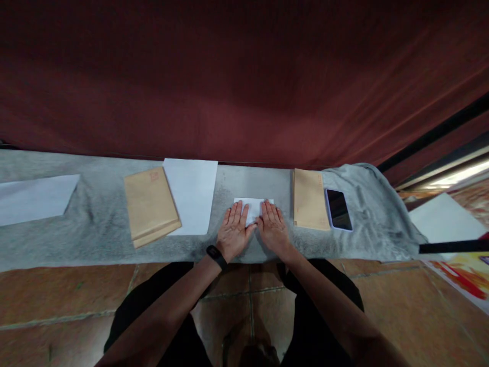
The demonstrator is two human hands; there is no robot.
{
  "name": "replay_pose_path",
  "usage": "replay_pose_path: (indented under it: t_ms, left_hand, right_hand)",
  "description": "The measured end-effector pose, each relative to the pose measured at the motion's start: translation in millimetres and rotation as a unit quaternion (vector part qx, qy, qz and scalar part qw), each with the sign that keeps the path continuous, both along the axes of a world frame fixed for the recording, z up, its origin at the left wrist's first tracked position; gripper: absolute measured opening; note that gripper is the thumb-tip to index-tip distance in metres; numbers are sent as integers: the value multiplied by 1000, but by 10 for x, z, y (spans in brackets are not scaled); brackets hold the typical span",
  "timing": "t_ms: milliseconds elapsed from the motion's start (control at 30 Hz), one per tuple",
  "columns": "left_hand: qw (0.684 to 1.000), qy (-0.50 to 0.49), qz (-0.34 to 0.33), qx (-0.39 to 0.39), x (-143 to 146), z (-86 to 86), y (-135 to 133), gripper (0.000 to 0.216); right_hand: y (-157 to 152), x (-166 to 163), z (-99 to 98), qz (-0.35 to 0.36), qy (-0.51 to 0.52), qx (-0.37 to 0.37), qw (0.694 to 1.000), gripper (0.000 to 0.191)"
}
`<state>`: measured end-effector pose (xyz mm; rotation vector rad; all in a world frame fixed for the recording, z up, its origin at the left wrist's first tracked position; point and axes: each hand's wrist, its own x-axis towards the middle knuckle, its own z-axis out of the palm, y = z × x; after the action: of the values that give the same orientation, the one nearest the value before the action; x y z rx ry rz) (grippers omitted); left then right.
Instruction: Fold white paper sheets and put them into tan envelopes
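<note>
both hands lie flat, palms down and fingers outstretched, grasping nothing: the left hand (234,229) and the right hand (273,227) press side by side on a small folded white paper (252,206) at the middle of the grey felt-like cloth (95,224), only the paper's far edge and a strip between the hands showing. judged from this, a crease is being flattened, and it would go best with even pressure from the palms, edges kept square and the soft cloth kept from bunching underneath. the paper looks thin and crisp. to the left lies a stack of tan kraft envelopes (151,206), matte and stiff, overlapping a plain white sheet (193,193); to the right a single tan envelope (309,199) lies just beside a glossy dark phone (338,209). a black band (216,256) circles the left wrist.
</note>
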<state>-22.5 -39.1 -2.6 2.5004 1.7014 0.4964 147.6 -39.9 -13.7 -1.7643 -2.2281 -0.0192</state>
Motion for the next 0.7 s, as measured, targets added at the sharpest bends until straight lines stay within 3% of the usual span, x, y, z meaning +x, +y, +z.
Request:
replay_pose_path:
  t_ms: [300,467,700]
  left_hand:
    - [999,2,50,-8,-136,-55,28,63]
    - [997,-2,75,18,-164,39,84,61]
    - [999,-22,-46,13,128,114,133,57]
  right_hand:
    - [-4,96,-30,-35,3,-3,999,65]
    - [-24,104,-38,-42,4,3,999,65]
    - [17,63,85,-20,40,-6,999,57]
